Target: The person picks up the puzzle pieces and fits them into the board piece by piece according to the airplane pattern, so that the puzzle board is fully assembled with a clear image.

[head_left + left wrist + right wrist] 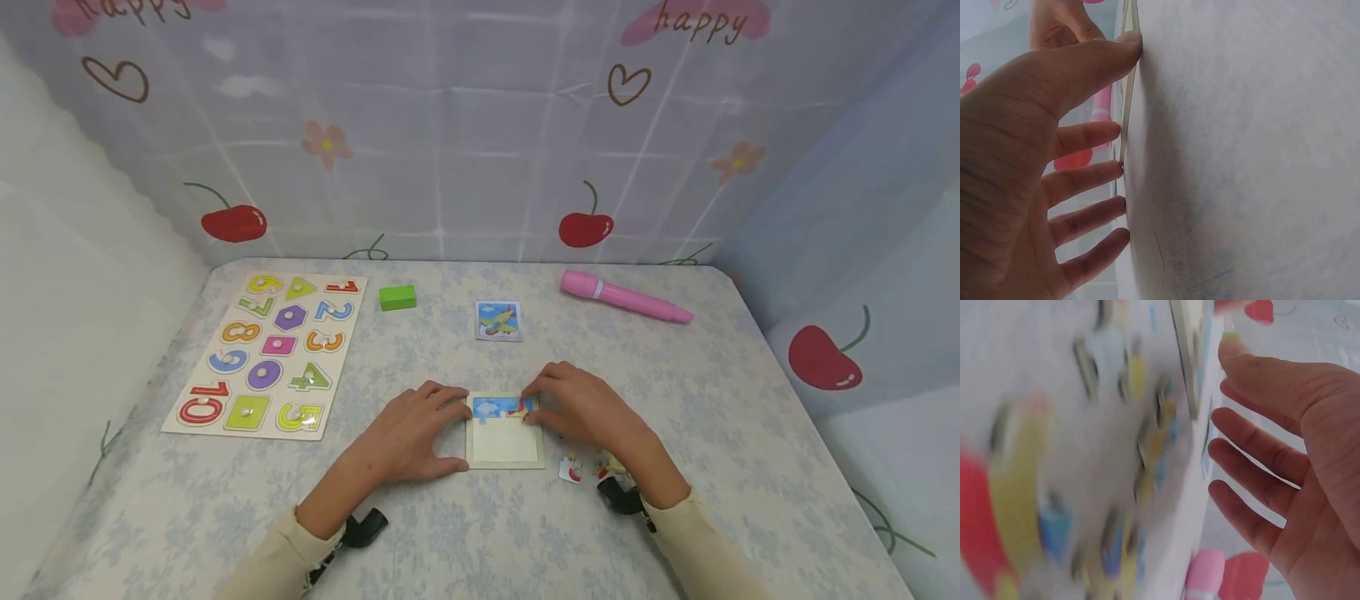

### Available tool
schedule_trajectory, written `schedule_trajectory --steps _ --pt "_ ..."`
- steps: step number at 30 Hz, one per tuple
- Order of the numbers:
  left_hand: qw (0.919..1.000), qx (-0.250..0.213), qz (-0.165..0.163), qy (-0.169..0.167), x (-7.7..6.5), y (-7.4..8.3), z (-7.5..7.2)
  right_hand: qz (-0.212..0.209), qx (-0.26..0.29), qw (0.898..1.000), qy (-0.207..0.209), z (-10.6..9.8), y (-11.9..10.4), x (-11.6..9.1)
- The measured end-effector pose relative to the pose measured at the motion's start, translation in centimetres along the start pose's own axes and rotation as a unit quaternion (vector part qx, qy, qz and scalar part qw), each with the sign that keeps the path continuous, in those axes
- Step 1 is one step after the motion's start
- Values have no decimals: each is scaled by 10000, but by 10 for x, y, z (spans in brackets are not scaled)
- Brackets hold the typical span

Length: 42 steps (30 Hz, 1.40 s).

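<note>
A small square jigsaw tray (506, 442) lies on the table between the two hands. Along its top row are fitted pieces (490, 407) with sky, cloud and a bit of red; below them the pale base shows. My left hand (408, 435) rests against the tray's left edge, thumb at the lower corner and fingers spread and fairly straight. Over the top right corner is my right hand (583, 408), thumb and fingertips at the pieces there, fingers loosely bent. Loose jigsaw pieces (570, 468) lie beneath the right wrist, and several show blurred in the right wrist view.
Behind the tray lies a picture card (498, 321) with a yellow plane. A green block (397, 297) and a number-and-shape peg board (255, 358) are to the left. A pink stick-like tube (626, 297) lies back right, near the curtain.
</note>
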<state>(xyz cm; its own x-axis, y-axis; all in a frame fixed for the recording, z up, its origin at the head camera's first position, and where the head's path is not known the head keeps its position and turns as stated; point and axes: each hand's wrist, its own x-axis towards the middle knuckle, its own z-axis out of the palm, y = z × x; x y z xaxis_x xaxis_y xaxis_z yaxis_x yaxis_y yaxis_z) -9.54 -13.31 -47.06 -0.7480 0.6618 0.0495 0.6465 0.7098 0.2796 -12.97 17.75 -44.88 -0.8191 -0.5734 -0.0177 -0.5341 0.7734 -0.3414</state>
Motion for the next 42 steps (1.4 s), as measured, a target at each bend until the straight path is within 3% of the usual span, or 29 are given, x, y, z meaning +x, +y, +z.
schedule_trajectory --steps 9,17,22,31,42 --pt "10000 61 43 57 1 -1 -3 441 46 9990 51 -13 18 -23" --pt "10000 71 24 39 0 -2 -4 539 125 9985 -19 -9 25 -44" --pt "9999 88 50 81 0 -2 -4 383 253 9989 120 -4 24 -53" --pt "10000 22 27 75 -1 -2 -2 137 202 9994 233 2 25 -56" --pt "9999 -94 17 85 0 0 1 -134 210 9992 315 1 15 -44"
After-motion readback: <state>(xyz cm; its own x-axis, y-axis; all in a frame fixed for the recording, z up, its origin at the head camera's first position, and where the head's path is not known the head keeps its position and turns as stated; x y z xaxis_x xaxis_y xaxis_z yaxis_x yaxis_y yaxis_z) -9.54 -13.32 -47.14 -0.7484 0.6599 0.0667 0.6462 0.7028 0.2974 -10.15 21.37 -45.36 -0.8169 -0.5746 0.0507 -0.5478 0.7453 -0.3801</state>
